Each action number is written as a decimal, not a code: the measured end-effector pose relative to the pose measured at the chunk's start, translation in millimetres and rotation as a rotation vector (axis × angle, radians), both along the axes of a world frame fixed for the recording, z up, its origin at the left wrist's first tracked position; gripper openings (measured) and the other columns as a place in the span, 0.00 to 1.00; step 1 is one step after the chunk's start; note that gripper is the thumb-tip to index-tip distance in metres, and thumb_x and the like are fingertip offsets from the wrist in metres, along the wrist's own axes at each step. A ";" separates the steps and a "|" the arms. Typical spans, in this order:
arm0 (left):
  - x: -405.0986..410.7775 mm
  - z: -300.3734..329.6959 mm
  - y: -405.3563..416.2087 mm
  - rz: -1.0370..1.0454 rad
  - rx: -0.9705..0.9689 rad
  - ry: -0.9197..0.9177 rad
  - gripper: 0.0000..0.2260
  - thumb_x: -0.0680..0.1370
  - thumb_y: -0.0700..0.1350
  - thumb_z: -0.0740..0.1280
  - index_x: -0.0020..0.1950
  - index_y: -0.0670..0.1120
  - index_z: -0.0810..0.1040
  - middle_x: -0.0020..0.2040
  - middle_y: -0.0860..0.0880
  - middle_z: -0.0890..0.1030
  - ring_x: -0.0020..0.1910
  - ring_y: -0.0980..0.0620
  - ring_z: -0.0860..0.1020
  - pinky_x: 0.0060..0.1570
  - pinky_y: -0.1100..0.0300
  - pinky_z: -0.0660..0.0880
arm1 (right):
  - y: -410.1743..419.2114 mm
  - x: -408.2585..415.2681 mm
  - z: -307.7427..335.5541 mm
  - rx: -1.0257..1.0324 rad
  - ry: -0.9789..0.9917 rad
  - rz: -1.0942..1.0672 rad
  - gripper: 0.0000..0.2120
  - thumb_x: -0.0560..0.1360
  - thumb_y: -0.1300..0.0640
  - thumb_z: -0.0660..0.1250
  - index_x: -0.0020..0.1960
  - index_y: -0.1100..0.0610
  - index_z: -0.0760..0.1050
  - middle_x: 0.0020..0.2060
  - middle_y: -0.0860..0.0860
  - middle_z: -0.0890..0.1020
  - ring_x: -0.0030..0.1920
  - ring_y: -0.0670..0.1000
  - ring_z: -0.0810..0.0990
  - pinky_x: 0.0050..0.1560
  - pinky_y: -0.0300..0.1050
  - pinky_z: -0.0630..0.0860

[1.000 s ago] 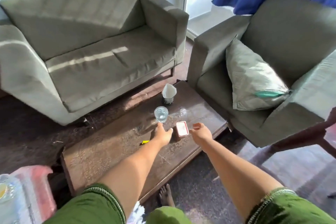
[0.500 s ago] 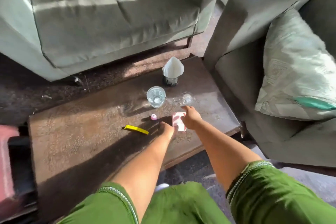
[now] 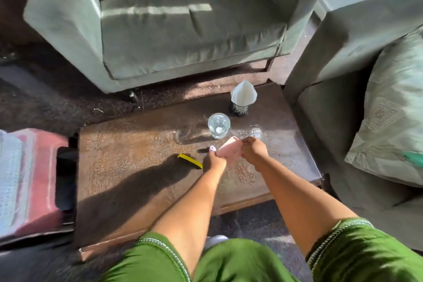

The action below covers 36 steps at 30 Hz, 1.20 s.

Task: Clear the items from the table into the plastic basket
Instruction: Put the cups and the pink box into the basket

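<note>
A small flat pink rectangular case [image 3: 229, 150] is held tilted just above the dark brown wooden low table [image 3: 137, 167], near its far right part. The right hand [image 3: 253, 151] grips the case's right end with curled fingers; the left hand [image 3: 214, 162] holds its lower left corner, fingers bent around it. Just left of the case lies a tiny pink-and-white cap [image 3: 212, 148], and further left a yellow strip [image 3: 190, 160]. Beyond the case stands a clear drinking glass [image 3: 218, 125], then a dark mesh holder with white napkins [image 3: 242, 98]. Well left of the case, past the table's end, sits the pink plastic basket [image 3: 34, 181].
</note>
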<state>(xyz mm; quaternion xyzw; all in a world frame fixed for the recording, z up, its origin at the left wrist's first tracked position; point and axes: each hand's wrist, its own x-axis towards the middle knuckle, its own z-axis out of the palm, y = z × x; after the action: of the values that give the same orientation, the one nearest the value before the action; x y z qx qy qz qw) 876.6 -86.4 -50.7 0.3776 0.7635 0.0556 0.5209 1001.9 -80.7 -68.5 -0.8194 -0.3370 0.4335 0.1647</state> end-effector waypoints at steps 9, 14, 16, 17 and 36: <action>-105.3 134.1 -20.5 0.274 0.321 0.113 0.09 0.74 0.46 0.69 0.51 0.45 0.82 0.50 0.44 0.85 0.48 0.44 0.82 0.43 0.58 0.73 | -15.6 -92.0 151.0 0.112 0.243 0.095 0.11 0.75 0.48 0.69 0.47 0.55 0.81 0.38 0.57 0.85 0.33 0.51 0.82 0.41 0.45 0.83; -171.2 185.6 -56.9 0.387 0.427 0.193 0.08 0.75 0.45 0.68 0.52 0.45 0.82 0.51 0.45 0.84 0.48 0.44 0.81 0.41 0.57 0.71 | -24.7 -157.1 194.2 0.140 0.215 0.337 0.17 0.76 0.45 0.66 0.41 0.58 0.82 0.35 0.55 0.85 0.35 0.51 0.83 0.35 0.39 0.79; -199.4 199.6 -68.3 0.420 0.445 0.237 0.10 0.76 0.44 0.66 0.55 0.45 0.81 0.53 0.44 0.83 0.50 0.43 0.80 0.42 0.58 0.72 | -25.6 -187.3 205.8 0.182 0.217 0.418 0.17 0.76 0.48 0.67 0.42 0.61 0.84 0.33 0.54 0.85 0.34 0.49 0.84 0.37 0.39 0.79; -214.2 206.0 -74.6 0.413 0.450 0.269 0.11 0.76 0.43 0.65 0.56 0.44 0.81 0.54 0.43 0.83 0.52 0.42 0.80 0.45 0.57 0.73 | -27.4 -202.7 210.9 0.190 0.221 0.450 0.15 0.76 0.50 0.67 0.41 0.61 0.84 0.30 0.52 0.84 0.31 0.47 0.83 0.34 0.36 0.78; -508.1 224.8 -169.8 0.362 0.391 0.304 0.13 0.75 0.39 0.65 0.58 0.42 0.79 0.55 0.43 0.82 0.54 0.43 0.79 0.47 0.58 0.73 | -98.2 -508.2 212.1 0.225 0.195 0.646 0.10 0.73 0.57 0.64 0.42 0.56 0.84 0.41 0.55 0.86 0.46 0.55 0.83 0.50 0.48 0.81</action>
<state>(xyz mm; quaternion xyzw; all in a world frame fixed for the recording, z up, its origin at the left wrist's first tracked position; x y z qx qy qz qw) 368.5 -256.2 174.1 0.3325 0.8624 0.2365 0.2997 493.7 -178.9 143.6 -0.6019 -0.6073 0.4994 0.1398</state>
